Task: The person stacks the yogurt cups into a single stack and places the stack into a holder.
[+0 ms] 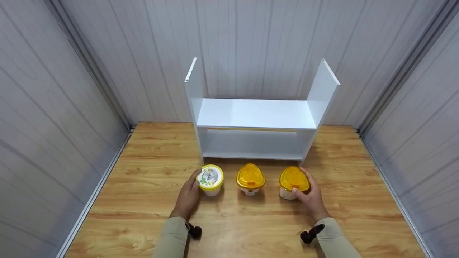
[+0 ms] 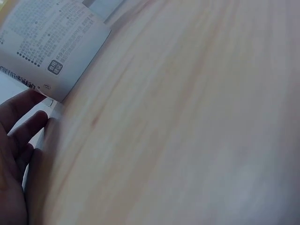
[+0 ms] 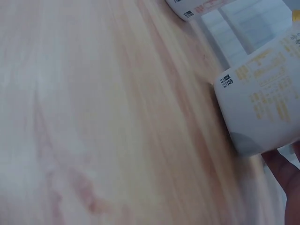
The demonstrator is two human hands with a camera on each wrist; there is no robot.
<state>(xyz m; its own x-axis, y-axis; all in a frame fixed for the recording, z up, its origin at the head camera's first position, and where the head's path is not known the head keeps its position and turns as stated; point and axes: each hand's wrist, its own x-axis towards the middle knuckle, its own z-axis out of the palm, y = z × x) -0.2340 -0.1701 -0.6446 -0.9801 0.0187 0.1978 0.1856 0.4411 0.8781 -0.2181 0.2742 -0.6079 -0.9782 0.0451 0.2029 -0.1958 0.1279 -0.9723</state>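
Note:
On the wooden table, a round white tub (image 1: 210, 177) with a yellow-rimmed, printed lid stands at the left of a row. My left hand (image 1: 188, 195) grips its left side, thumb near the lid's rim; small printed text covers its wall (image 2: 70, 47) in the left wrist view. At the row's right end, my right hand (image 1: 313, 197) grips a white tub (image 1: 294, 178) with a rounded-triangular amber lid, thumb at the front. Its yellow-printed side (image 3: 262, 98) fills the right of the right wrist view. Between them a similar amber-lidded tub (image 1: 250, 175) stands untouched.
Just behind the tubs stands a white two-tier shelf (image 1: 256, 113) with tall side panels. Pale panelled walls (image 1: 251, 46) enclose the table (image 1: 150, 179) at the back and both sides. Small black wrist cameras sit on both cuffs.

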